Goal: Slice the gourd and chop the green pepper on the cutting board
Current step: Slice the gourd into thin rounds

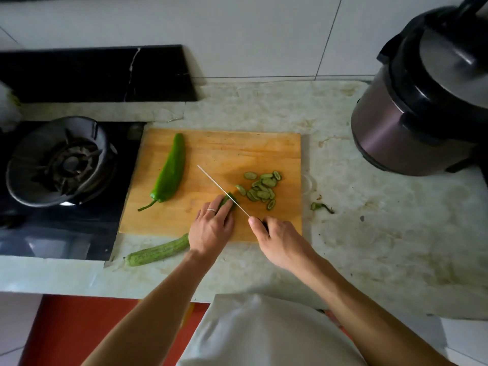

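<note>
Wooden cutting board [211, 151] lies flat on the pale stone worktop [369, 233], just right of the gas burner [60, 161]. Your left hand [211, 228] curls its fingers over the short dark-green gourd piece [229, 200] near the board's middle front, grip clenched on it, a ring on one finger. Your right hand [274, 233] has its grip wrapped round the handle of the knife [224, 191]; the thin blade runs up and left, edge set against the gourd's cut end right beside your left fingertips. Cut slices [261, 188] lie in a loose heap on the board, right of the blade. Whole green pepper [169, 173] rests on the board's left side, stem toward you. A second, paler gourd length [155, 252] lies on the worktop off the board's front edge, partly behind your left wrist. Small green trimming [320, 206] on the worktop right of the board. Pressure cooker [427, 101] stands far right.
</note>
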